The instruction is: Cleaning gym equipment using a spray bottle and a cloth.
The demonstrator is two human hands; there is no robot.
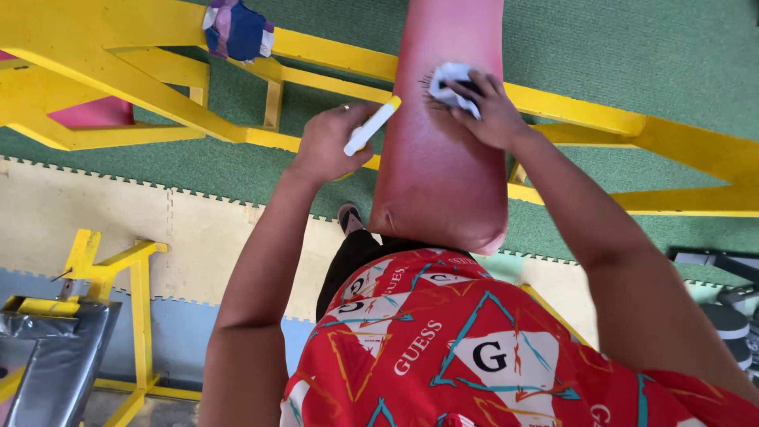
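Right, biggest first: the red padded bench (443, 158) runs down the upper centre of the frame, carried on the yellow steel frame (158, 87) that crosses from upper left to right. That pad is your work surface. Green floor mat (617, 63) behind it, beige mat lower left.

Your right hand (482, 107), upper centre, has its grip pressed down on a crumpled white cloth (447, 83), flat against the pad near its top. My read: you're wiping a spot there. Keep the palm low and the cloth bunched under the fingers so it doesn't slide out; work in short overlapping strokes and refold to a clean face once it soils.

Your left hand (328, 146), just left of the pad, has its grip curled round a white marker-like stick with a yellow cap (371, 126), angled toward the pad. Keep that tip off the vinyl while you rub. Whether it's capped tight, I cannot tell.

A blue-and-white rag (237, 30) sits on the frame, upper left, as a spare.
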